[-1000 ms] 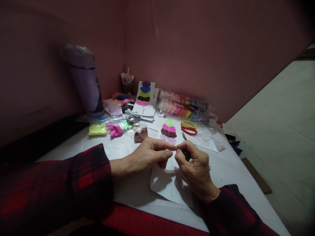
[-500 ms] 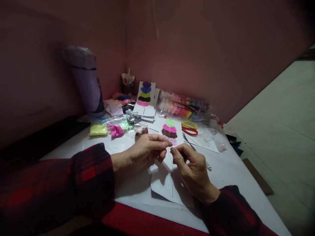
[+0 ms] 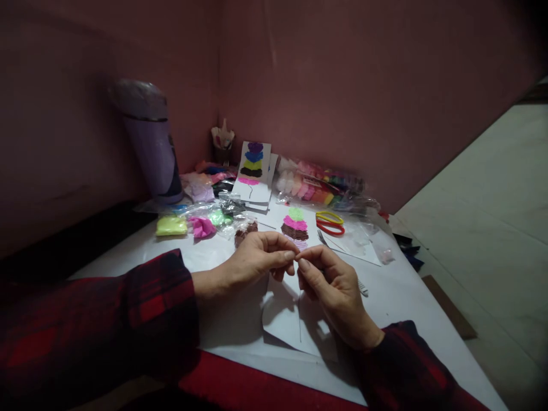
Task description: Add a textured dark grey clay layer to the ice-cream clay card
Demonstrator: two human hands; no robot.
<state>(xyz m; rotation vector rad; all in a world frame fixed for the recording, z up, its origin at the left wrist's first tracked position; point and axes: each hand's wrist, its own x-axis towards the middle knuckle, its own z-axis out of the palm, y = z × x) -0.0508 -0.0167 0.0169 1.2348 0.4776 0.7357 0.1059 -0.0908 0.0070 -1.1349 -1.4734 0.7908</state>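
Note:
My left hand (image 3: 261, 260) and my right hand (image 3: 327, 279) meet over a white sheet of paper (image 3: 278, 317). Thumb and forefinger are pinched on each hand, with the fingertips touching or almost touching. Whatever lies between them is too small to make out. Just beyond the fingers, the paper carries wavy-edged layers of soft clay (image 3: 295, 225): light green, pink, dark brown and pale lilac. Lower on the sheet runs a thin dark line (image 3: 300, 319); I cannot tell if it is drawn or laid on. A metal fork (image 3: 322, 237) lies partly behind my right hand.
Yellow-and-red-handled scissors (image 3: 330, 222) lie right of the layers. Yellow (image 3: 171, 225) and pink (image 3: 202, 228) clay packets sit left. Behind stand a card with coloured layers (image 3: 252, 165), a bag of assorted clay (image 3: 317, 185) and a tall purple tumbler (image 3: 152, 148) near the wall.
My right hand has shifted slightly up and left, bringing its fingertips against those of my left hand. The dark piece seen in its curled fingers is now hidden.

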